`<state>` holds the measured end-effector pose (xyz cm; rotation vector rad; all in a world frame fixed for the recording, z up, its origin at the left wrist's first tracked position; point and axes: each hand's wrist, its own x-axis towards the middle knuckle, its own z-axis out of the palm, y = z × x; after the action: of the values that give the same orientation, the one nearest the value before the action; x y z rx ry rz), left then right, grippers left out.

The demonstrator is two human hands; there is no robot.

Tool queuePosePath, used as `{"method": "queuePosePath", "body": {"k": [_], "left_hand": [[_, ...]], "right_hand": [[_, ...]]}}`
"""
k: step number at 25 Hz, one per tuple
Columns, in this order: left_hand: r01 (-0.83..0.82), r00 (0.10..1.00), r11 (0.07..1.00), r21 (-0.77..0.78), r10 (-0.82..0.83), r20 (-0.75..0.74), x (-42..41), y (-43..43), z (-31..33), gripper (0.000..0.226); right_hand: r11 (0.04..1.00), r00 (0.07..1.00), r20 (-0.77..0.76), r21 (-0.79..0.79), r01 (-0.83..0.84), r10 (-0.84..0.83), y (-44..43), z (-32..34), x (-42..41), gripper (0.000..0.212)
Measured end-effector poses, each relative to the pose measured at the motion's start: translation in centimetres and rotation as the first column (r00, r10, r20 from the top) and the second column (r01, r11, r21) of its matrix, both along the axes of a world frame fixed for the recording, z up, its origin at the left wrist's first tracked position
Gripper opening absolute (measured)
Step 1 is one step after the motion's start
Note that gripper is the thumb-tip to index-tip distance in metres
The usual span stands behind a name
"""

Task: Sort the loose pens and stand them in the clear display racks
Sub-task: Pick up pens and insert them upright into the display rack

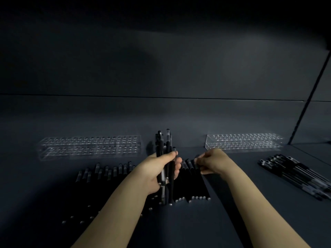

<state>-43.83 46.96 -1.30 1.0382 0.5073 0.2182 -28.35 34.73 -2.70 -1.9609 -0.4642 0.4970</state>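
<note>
Gripping an upright bundle of pens (164,149), left hand (161,171); right hand (212,162) just beside, pinching a lying pen (203,183).

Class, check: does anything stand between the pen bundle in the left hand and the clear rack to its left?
Nothing visible does. The left hand holds the bundle upright beside the left rack; only bare table lies between them.
</note>
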Motion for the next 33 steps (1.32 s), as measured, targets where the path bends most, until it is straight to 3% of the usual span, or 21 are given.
{"method": "queuePosePath", "body": {"k": [3,5,8,11,17,20,22,24,27,33], "left_hand": [[-0.045,0.999,0.998,0.039,0.046,-0.022,0.1,0.0,-0.3,0.011],[-0.095,0.995,0.993,0.063,0.096,-0.015,0.4,0.0,-0.4,0.013],[-0.141,0.990,0.982,0.127,0.143,-0.012,0.5,-0.1,-0.6,0.016],[-0.164,0.986,0.979,0.120,0.165,-0.004,0.4,-0.5,-0.8,0.014],[-0.142,0.989,0.988,0.065,0.138,0.059,0.7,-1.5,-0.3,0.019],[-0.183,0.982,0.983,0.026,0.182,0.041,0.5,-1.3,-0.3,0.019],[-0.213,0.977,0.977,0.014,0.213,0.020,0.3,-0.9,-0.2,0.017],[-0.207,0.978,0.978,0.023,0.207,0.006,0.2,-0.9,0.2,0.018],[-0.187,0.982,0.982,-0.006,0.187,-0.023,0.0,-0.9,0.3,0.020],[-0.128,0.992,0.991,0.030,0.128,0.002,-0.1,-0.7,-0.2,0.020]], "right_hand": [[0.998,0.995,0.084,0.040,0.044,-0.047,0.1,0.1,0.0,0.018],[0.987,0.994,0.105,0.162,0.014,-0.031,0.1,0.8,-0.3,0.017],[0.939,0.981,-0.059,0.304,-0.160,0.186,0.4,1.7,-1.9,0.015],[0.905,0.926,-0.176,0.335,-0.263,0.334,0.9,1.9,-2.9,0.017],[0.841,0.875,-0.321,0.517,-0.160,0.363,1.2,1.8,-2.6,0.010],[0.784,0.922,-0.341,0.617,0.071,0.185,0.4,2.4,-1.3,0.014],[0.815,0.964,-0.265,0.554,0.169,-0.020,-0.9,2.6,0.4,0.012],[0.912,0.983,-0.111,0.368,0.180,-0.149,-1.5,1.7,1.8,0.014],[0.978,0.988,-0.047,0.147,0.150,-0.144,-0.8,-0.2,2.1,0.016],[0.999,0.997,0.052,0.012,0.052,-0.053,-0.1,-0.5,1.6,0.009]]}}
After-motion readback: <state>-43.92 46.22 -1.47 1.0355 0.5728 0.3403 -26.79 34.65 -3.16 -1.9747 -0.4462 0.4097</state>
